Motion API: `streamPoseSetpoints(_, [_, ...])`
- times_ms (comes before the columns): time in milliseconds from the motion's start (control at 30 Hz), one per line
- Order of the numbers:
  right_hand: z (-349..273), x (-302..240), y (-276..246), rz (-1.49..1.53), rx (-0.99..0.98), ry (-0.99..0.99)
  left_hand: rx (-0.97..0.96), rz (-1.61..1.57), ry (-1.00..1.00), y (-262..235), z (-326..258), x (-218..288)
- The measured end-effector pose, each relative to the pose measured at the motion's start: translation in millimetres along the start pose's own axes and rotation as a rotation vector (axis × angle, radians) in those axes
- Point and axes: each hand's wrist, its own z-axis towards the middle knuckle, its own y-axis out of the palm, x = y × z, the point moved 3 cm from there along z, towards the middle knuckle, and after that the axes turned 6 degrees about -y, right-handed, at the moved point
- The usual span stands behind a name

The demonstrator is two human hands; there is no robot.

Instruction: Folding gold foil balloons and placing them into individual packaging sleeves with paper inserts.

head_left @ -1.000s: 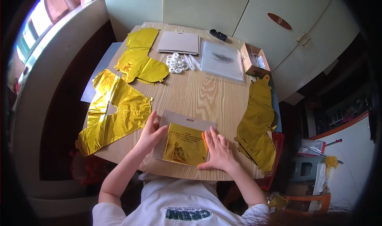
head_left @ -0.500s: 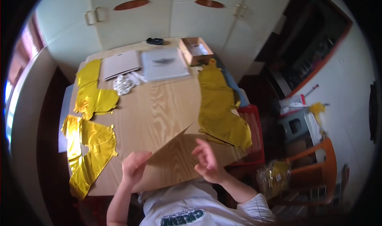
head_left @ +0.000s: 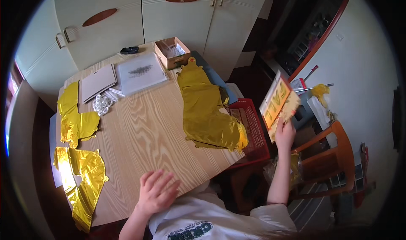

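Note:
Out past the table's right edge, my right hand [head_left: 286, 133] grips a printed card [head_left: 275, 105] in orange, yellow and white by its lower edge. My left hand [head_left: 157, 194] is empty, its fingers spread over the table's front edge. Flat gold foil balloons lie on the wooden table [head_left: 139, 134]: a large balloon [head_left: 203, 109] at the right, a bent one [head_left: 71, 111] at the left, and a shiny one [head_left: 94, 170] with a hole at the near left.
At the back are grey boards [head_left: 98, 82], a clear plastic packet [head_left: 141, 73], white rings [head_left: 102, 105], white sticks [head_left: 114, 94], a black object [head_left: 129, 50] and an open box [head_left: 173, 56]. Right of the table stand a red basket [head_left: 259, 130] and an orange chair [head_left: 346, 159].
The card has gone from my left hand over the table to my right hand, off to the right. My left hand has opened. The view has turned rightward.

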Motion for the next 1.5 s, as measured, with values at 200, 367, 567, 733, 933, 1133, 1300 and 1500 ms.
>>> streamPoseSetpoints(200, [-89.1, 183.8, 145.9, -0.507, -0.649, 0.140, 0.057, -0.032, -0.177, -11.7, -37.4, -25.1])
streamPoseSetpoints(367, [-174.4, 184.6, 234.8, -0.413, -0.960, 0.117, 0.073, 0.089, -0.350, -30.6, -55.3, -32.8])
streamPoseSetpoints(567, [-219.6, 190.0, 266.0, -0.253, -0.868, 0.359, 0.022, 0.079, -0.446, -17.8, -56.4, -41.4])
streamPoseSetpoints(733, [-202.8, 134.5, 259.0, -0.074, -0.946, 0.460, 0.010, 0.116, -0.468, -18.0, -59.7, -35.0])
streamPoseSetpoints(933, [-246.4, 213.0, 284.2, -0.107, -0.774, 0.495, 0.021, 0.062, -0.440, -9.7, -52.5, -39.9])
streamPoseSetpoints(1133, [-151.5, 133.7, 160.4, 0.444, 0.255, 0.463, 0.051, -0.079, -0.521, -15.6, -48.5, -19.7])
streamPoseSetpoints(1300, [-138.2, -83.2, 31.6, 1.684, -0.072, 0.346, -0.185, -0.515, -0.487, 29.9, -22.2, 6.1])
streamPoseSetpoints(1500, [-199.5, -260.9, 60.6, 2.295, -0.652, 0.368, -0.354, -0.927, -0.879, 31.4, -56.8, 25.8])
